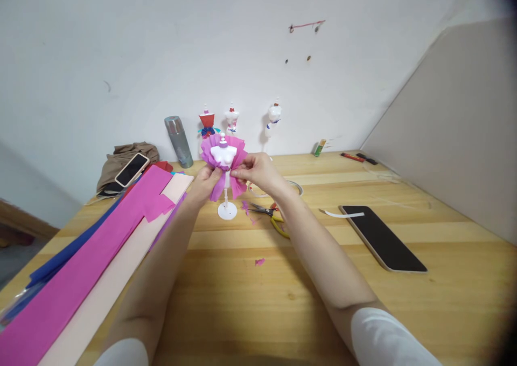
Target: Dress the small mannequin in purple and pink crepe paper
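A small white dress form (223, 154) stands upright on its round base near the middle of the table. Pink and purple crepe paper (238, 146) fans out behind its shoulders and hangs below its waist. At the waist's left side, my left hand (207, 181) pinches the paper, thumb in front. My right hand (258, 171) grips the paper on the other side, thumb and finger meeting at the waist. Scissors with yellow handles (278, 226) lie on the table just right of the base, by small pink scraps.
Folded crepe paper strips (86, 258) cover the left side. A phone (385, 242) with a white strip across it lies right. Behind are a metal flask (179, 141), a smaller phone (132, 170), several other dress forms (207, 122) and a green glue stick (320, 148).
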{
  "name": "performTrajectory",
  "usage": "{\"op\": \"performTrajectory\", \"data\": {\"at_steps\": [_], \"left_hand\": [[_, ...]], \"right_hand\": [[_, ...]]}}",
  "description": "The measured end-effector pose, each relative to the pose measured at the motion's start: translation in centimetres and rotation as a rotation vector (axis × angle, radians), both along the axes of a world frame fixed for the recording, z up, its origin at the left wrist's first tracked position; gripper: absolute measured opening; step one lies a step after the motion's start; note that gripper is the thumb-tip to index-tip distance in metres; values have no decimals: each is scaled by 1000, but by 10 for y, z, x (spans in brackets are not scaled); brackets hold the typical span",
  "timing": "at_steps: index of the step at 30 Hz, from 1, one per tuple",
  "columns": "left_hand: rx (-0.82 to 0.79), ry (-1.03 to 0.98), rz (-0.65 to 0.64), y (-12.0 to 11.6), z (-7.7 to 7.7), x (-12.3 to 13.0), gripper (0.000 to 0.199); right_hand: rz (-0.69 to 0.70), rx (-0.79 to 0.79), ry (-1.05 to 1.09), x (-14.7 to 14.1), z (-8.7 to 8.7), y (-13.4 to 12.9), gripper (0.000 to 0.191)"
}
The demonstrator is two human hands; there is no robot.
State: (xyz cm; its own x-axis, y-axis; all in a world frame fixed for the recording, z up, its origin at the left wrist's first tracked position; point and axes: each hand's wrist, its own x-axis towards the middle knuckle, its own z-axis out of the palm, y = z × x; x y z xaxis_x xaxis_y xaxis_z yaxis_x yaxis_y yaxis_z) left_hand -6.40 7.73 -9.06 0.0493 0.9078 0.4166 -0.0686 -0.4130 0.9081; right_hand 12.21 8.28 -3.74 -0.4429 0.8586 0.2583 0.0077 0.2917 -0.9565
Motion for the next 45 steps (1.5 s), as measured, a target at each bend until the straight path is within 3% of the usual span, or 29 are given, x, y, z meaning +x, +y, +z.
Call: {"op": "performTrajectory", "data": {"at_steps": [8,18,28,38,45], "left_hand": [[17,27,24,0,0,-2,57],[65,128,119,0,3,-1,59],[163,182,263,0,0,6,44],[70,105,192,2,-5,5,34],[42,100,155,3,-6,6,29]], "right_hand": [[-1,165,-52,2,-2,4,12],[-77,242,-25,-4,-4,5,15],[-401,400,-286,-13,2,-10,25],[-266,178,108,-14,-12,6,9],[-307,187,109,-16,-12,4,11]]}}
